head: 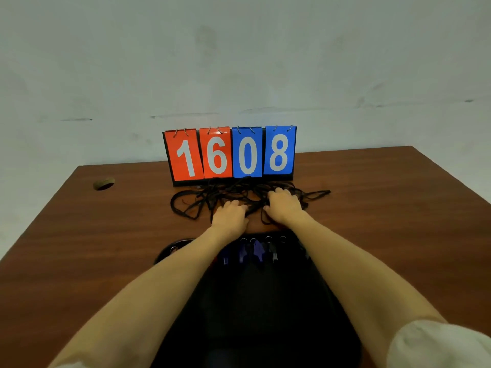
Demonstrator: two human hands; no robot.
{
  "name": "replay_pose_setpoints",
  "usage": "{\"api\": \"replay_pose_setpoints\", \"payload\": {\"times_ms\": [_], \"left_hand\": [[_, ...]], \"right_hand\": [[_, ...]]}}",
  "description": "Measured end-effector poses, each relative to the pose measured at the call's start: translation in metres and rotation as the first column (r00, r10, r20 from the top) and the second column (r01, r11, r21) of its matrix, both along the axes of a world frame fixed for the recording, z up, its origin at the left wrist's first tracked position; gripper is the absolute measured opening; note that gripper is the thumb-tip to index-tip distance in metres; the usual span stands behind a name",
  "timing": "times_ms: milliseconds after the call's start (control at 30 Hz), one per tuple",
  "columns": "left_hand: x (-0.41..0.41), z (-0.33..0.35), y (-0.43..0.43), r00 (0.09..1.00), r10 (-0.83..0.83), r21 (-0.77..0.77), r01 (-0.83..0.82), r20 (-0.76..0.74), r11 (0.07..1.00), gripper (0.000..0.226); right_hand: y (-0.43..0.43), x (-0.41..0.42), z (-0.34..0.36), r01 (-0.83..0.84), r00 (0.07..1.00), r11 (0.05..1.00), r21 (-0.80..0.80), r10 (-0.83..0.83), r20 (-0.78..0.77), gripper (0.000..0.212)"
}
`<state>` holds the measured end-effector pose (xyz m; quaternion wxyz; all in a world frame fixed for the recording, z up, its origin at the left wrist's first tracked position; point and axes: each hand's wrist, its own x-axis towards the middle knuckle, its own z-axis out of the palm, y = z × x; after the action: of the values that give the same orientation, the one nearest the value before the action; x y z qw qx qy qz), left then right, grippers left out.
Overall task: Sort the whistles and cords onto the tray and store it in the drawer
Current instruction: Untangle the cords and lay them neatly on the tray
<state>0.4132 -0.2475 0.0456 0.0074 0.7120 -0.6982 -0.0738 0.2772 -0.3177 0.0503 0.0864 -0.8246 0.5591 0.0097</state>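
Observation:
A tangled heap of black cords point(212, 195) lies on the wooden table in front of the scoreboard. My left hand point(230, 214) and my right hand point(284, 205) both reach into the heap, fingers curled around strands. Nearer me sits a dark tray point(255, 301) between my forearms. Along its far edge lies a row of several whistles point(256, 251), blue and black, each with a metal ring. The left arm hides part of the tray's left side.
A flip scoreboard point(230, 154) reading 1608 stands at the back of the brown table point(385, 235) against a pale wall. A small ring of tape point(103, 183) lies at the far left.

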Motion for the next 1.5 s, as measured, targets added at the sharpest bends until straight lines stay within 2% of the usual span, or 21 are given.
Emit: {"api": "replay_pose_setpoints", "payload": {"times_ms": [100,233,333,400,467,567,667,767,833,867,900,1000,1133,1200,1333,1500], "left_hand": [[0.004,-0.009,-0.004,0.998,0.032,-0.079,-0.036,-0.048,0.996,0.033],[0.01,-0.011,-0.006,0.998,0.05,-0.113,-0.055,-0.041,0.992,0.031],[0.016,-0.008,-0.004,0.996,0.074,-0.102,-0.078,-0.04,0.992,0.028],[0.018,-0.003,-0.002,0.995,0.086,-0.055,-0.089,-0.054,0.994,0.029],[0.017,0.003,0.002,0.989,0.11,-0.005,-0.111,-0.095,0.994,0.032],[0.009,0.019,0.009,0.961,0.117,-0.037,-0.13,-0.25,0.991,0.045],[-0.004,0.054,0.019,0.863,0.024,-0.204,-0.147,-0.505,0.968,0.055],[-0.022,0.101,0.03,0.628,-0.087,-0.262,-0.192,-0.773,0.946,0.059],[-0.032,0.126,0.033,0.488,-0.13,-0.257,-0.201,-0.863,0.945,0.043],[-0.034,0.135,0.034,0.465,-0.14,-0.268,-0.22,-0.874,0.938,0.028],[-0.035,0.141,0.034,0.465,-0.143,-0.284,-0.248,-0.874,0.926,0.018],[-0.03,0.15,0.037,0.484,-0.099,-0.279,-0.314,-0.87,0.908,0.022],[-0.012,0.157,0.049,0.465,-0.044,-0.238,-0.366,-0.884,0.9,0.019],[-0.003,0.163,0.055,0.505,-0.046,-0.265,-0.371,-0.862,0.89,0.023],[0.005,0.189,0.068,0.595,-0.083,-0.367,-0.374,-0.799,0.852,0.013],[0.023,0.224,0.084,0.73,-0.068,-0.497,-0.391,-0.68,0.775,0.024]], "right_hand": [[-0.005,-0.001,-0.012,0.044,0.998,0.996,-0.072,-0.04,0.056,0.029],[-0.009,-0.006,-0.012,0.026,0.996,0.994,-0.106,-0.017,0.089,0.023],[-0.008,-0.014,-0.001,0.081,0.964,0.979,-0.189,-0.029,0.263,0.017],[-0.005,-0.018,0.014,0.131,0.904,0.97,-0.204,-0.033,0.426,0.016],[-0.002,-0.019,0.034,0.15,0.806,0.981,-0.123,-0.049,0.589,0.014],[0.007,-0.015,0.07,0.122,0.678,0.993,-0.004,-0.081,0.731,0.013],[0.02,-0.01,0.107,0.057,0.614,0.998,-0.042,-0.002,0.789,0.011],[0.035,-0.004,0.141,-0.032,0.518,0.999,-0.029,0.042,0.855,0.007],[0.046,-0.001,0.162,-0.067,0.482,0.997,-0.029,0.058,0.874,0.007],[0.051,0.0,0.172,-0.074,0.456,0.997,-0.031,0.062,0.888,0.007],[0.056,0.0,0.181,-0.07,0.425,0.997,-0.041,0.067,0.903,0.009],[0.068,-0.005,0.208,-0.003,0.313,0.997,-0.08,0.077,0.947,0.013],[0.078,-0.022,0.243,0.075,0.049,0.994,-0.074,0.07,0.996,0.014],[0.083,-0.029,0.26,0.111,-0.011,0.991,-0.08,0.082,0.997,0.017],[0.094,-0.043,0.286,0.153,-0.039,0.98,-0.128,0.136,0.99,0.02],[0.106,-0.062,0.301,0.247,0.04,0.956,-0.16,0.154,0.987,0.024]]}}
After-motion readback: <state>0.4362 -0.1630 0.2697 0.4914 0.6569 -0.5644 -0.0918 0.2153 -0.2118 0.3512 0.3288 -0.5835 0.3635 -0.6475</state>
